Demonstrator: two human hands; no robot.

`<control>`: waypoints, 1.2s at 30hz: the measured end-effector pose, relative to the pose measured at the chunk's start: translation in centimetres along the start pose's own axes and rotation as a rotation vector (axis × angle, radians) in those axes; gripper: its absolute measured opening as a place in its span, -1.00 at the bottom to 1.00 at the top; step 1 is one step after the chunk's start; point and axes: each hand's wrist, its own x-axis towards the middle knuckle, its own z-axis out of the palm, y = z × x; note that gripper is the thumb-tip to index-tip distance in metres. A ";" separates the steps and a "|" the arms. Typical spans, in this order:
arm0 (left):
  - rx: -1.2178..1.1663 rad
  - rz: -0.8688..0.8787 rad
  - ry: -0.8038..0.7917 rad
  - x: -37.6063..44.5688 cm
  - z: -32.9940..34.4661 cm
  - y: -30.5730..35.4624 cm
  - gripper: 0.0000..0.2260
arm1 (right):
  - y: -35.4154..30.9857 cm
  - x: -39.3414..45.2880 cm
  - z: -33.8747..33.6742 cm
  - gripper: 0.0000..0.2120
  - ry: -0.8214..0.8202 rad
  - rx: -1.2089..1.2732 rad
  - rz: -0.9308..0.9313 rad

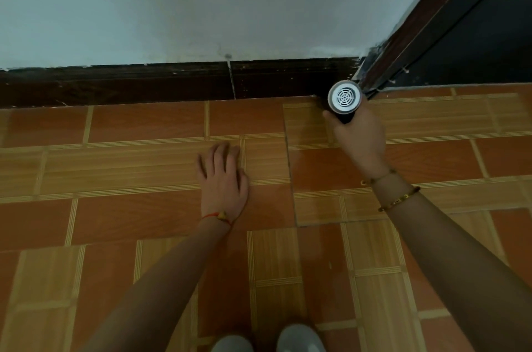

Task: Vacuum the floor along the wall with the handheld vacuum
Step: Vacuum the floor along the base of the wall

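At the foot of the wall [201, 6], where the dark skirting board [144, 84] met the door frame [417, 26], the right hand [359, 135] held the handheld vacuum [344, 101] with its fingers wrapped tight around the black body, the round white vent grille at its rear end facing up toward the camera. Its nozzle end was hidden beneath the body, apparently pointed down into the corner, which suits the job: dust tends to gather where floor, skirting and frame come together, and a steep angle would get the mouth right into that seam. The left hand [223, 176] lay flat on the tiled floor [144, 222] with its fingers spread and nothing in it, well apart from the vacuum; it probably served as a prop for a person leaning low and forward, whose light shoes [267, 341] showed at the bottom edge. To the right, the frame and a thin dark cable [460, 9] running along it closed off further travel, so the corner looked like one end of the run. To the left, the strip of floor beside the skirting lay open and unobstructed as far as the view reached, leaving room for a long sweep along the wall, though the propping hand would likely need to shift with it.
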 end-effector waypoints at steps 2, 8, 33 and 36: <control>-0.004 0.005 0.008 -0.1 0.0 0.0 -0.58 | -1.0 -0.1 0.8 -0.38 -0.048 0.026 -0.061; -0.024 0.009 0.020 -0.1 -0.1 -0.1 -0.58 | -2.2 -0.3 2.1 -0.38 -0.118 0.037 -0.140; -0.029 0.011 0.006 -0.2 -0.2 -0.2 -0.57 | 0.8 -2.7 -0.5 -0.44 -0.142 -0.019 -0.081; -0.033 0.010 0.005 -0.2 -0.2 -0.1 -0.57 | 1.6 -3.6 -1.3 -0.47 -0.143 0.006 -0.076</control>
